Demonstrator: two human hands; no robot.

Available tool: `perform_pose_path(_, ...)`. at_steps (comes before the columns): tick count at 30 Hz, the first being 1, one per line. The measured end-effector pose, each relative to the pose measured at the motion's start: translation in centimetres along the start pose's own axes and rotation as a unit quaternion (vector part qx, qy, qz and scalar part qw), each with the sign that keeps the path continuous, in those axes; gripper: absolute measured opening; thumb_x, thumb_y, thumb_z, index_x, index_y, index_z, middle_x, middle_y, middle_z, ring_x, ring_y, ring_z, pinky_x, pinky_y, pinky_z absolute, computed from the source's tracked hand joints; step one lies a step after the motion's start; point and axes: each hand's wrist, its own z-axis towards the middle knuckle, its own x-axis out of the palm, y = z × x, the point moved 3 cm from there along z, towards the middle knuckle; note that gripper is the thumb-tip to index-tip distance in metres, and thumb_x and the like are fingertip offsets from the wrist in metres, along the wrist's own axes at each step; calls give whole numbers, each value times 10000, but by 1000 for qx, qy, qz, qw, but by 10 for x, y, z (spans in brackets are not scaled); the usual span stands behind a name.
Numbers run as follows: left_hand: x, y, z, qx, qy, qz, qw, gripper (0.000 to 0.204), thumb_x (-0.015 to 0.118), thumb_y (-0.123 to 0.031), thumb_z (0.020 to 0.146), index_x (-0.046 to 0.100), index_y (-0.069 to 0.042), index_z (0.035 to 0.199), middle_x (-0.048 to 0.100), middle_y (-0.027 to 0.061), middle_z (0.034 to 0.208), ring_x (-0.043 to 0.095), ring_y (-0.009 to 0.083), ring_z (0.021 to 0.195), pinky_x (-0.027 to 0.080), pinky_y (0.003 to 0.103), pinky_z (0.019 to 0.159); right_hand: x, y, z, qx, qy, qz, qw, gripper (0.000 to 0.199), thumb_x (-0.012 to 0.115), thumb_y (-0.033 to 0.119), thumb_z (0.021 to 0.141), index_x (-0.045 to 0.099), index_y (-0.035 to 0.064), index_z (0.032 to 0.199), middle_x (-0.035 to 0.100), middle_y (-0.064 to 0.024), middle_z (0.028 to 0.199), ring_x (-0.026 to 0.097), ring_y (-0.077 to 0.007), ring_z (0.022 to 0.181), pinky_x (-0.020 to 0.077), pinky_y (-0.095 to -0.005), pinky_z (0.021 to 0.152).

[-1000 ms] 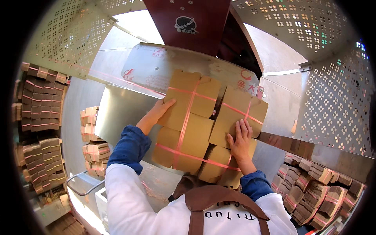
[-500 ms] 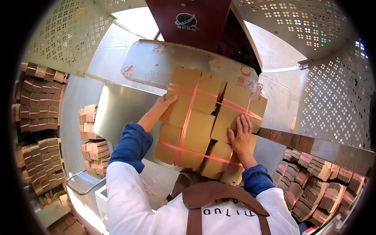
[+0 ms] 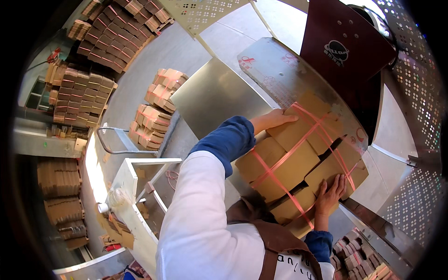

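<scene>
A bundle of flat cardboard pieces (image 3: 298, 161), tied crosswise with pink strapping, lies in front of my body on a metal work surface (image 3: 266, 70). At the bundle's far left edge is my left hand (image 3: 276, 120), its thumb on top and the other fingers largely out of sight around the side. My right hand (image 3: 330, 190) rests on the bundle's right part, fingers stretched out on the cardboard beside a pink strap. Dark gaps run between the stacks within the bundle.
A bare metal panel (image 3: 221, 95) adjoins the work surface on the left. Beyond it, tied cardboard bundles (image 3: 151, 123) sit on a hand cart (image 3: 126, 151). A dark red machine housing (image 3: 347, 42) and perforated guards (image 3: 415, 205) stand at the right. A white frame (image 3: 135, 205) stands at lower left.
My view has turned to the left, so the bundle and machine appear farther right and tilted. Both hands stay on the bundle in about the same places.
</scene>
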Motion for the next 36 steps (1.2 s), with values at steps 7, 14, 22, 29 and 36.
perform_pose_path(7, 1, 0, 4, 28, -13, 6, 1000, 810, 692, -572, 771, 538, 23, 1298, 644, 160, 1173, 628, 267, 1068, 487, 339, 910, 0, 1, 1, 8, 0, 7, 1000, 541, 646, 208, 885, 470, 10, 1357, 428, -158, 1430, 351, -341, 1348, 297, -437, 1116)
perform_pose_path(14, 1, -7, -9, 27, 2, -18, 999, 768, 699, -540, 782, 545, 12, 1293, 647, 152, 1168, 632, 256, 1048, 487, 345, 908, 2, 4, -3, 9, 0, 5, 1000, 549, 635, 193, 884, 455, 12, 1371, 416, -153, 1445, 345, -340, 1350, 290, -437, 1120)
perform_pose_path(22, -7, 32, 23, 65, 5, 29, 997, 762, 672, -539, 818, 525, 35, 1297, 586, 213, 1260, 545, 314, 1181, 414, 393, 1003, 13, -3, -6, 23, 16, 21, 999, 544, 636, 222, 870, 476, 37, 1356, 424, -163, 1431, 348, -349, 1352, 276, -448, 1121)
perform_pose_path(29, 8, -17, -2, -10, 44, -95, 994, 659, 627, -474, 894, 461, -32, 1354, 611, 80, 1202, 595, 181, 1064, 501, 320, 880, -25, -17, -13, 74, -39, 207, 975, 447, 607, 205, 876, 525, 32, 1280, 477, -181, 1360, 413, -356, 1291, 339, -432, 1074)
perform_pose_path(36, -24, 71, 15, -127, 0, -234, 964, 579, 481, -483, 968, 435, -97, 1398, 599, 24, 1236, 568, 152, 1111, 464, 279, 924, 2, -109, -148, 415, -85, 320, 847, 392, 449, 342, 993, 586, 4, 1135, 591, -164, 1144, 574, -308, 1057, 456, -405, 926)
